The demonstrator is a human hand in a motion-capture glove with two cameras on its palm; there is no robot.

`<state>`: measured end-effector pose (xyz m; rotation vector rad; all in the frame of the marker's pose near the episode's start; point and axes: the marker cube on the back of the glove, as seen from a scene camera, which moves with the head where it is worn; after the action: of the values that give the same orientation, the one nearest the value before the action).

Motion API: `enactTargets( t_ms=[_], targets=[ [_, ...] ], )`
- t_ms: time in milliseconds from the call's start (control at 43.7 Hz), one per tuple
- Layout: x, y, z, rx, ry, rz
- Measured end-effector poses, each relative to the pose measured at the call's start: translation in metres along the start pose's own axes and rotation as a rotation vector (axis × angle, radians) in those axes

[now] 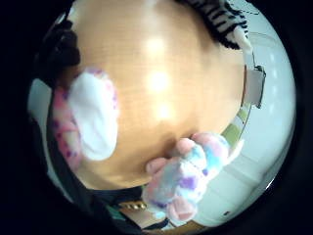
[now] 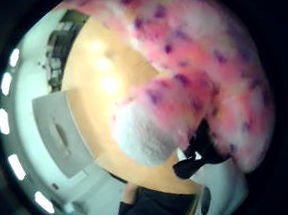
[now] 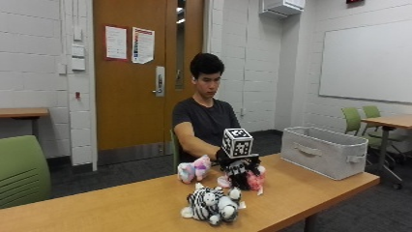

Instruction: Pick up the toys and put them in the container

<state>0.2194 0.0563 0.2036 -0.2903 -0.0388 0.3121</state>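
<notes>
While the gloved right hand [image 3: 237, 170] is curled round the pink spotted plush [image 3: 254, 181] – fingers closed on it – the zebra toy [image 3: 211, 205] is left nearby on the table [image 3: 302, 193].

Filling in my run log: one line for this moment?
right hand: grips pink spotted plush | zebra plush, pastel plush: on table | container: no toys seen inside

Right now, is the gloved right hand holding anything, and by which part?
The gloved right hand grips the pink, purple-spotted plush toy from above; which part cannot be told.
</notes>
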Motion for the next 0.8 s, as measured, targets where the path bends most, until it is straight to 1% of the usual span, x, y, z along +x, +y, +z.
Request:
enactTargets(
  t_ms=[183, 366, 435, 572, 732, 801],
  targets=[
    [-0.005, -0.004, -0.010, 0.091, 0.059, 0.016],
    [-0.011, -0.010, -0.018, 0.039, 0.033, 0.026],
    [-0.017, -0.009, -0.031, 0.053, 0.017, 0.026],
    [-0.045, 0.003, -0.090, 0.129, 0.009, -0.006],
    [-0.101, 0.022, -0.174, 0.223, -0.025, -0.048],
    [-0.136, 0.035, -0.211, 0.276, -0.038, -0.084]
  ],
)
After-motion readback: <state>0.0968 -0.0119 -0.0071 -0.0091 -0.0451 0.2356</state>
